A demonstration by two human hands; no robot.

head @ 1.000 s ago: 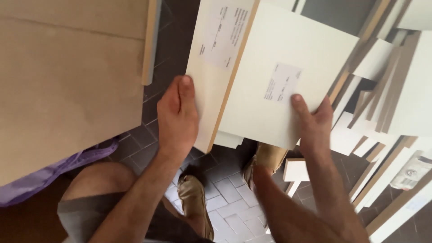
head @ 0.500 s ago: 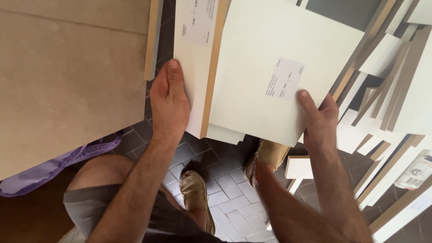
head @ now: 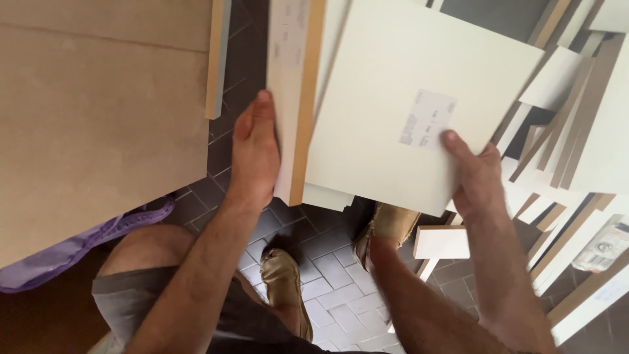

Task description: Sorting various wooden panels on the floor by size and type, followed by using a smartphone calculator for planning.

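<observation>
My left hand (head: pixel 254 152) lies flat against the face of a narrow cream panel (head: pixel 288 78) that stands nearly on edge, its raw brown edge turned toward me. My right hand (head: pixel 473 176) grips the lower right corner of a wide cream panel (head: pixel 393 78), thumb on top beside a small white label (head: pixel 427 118). The two panels overlap in front of me, above my feet. Another cream board (head: pixel 331 196) peeks out below them.
A big light-brown board (head: pixel 98 111) fills the left side, with purple cloth (head: pixel 72 252) under its edge. Several cream and brown panels (head: pixel 576 131) lean in a pile at the right, with a plastic bag of fittings (head: pixel 606 246). Dark floor tiles (head: pixel 334 288) lie below.
The narrow panel has tipped further up onto its edge and shifted right. My left hand rose along its face. The wide panel tilted slightly in my right hand.
</observation>
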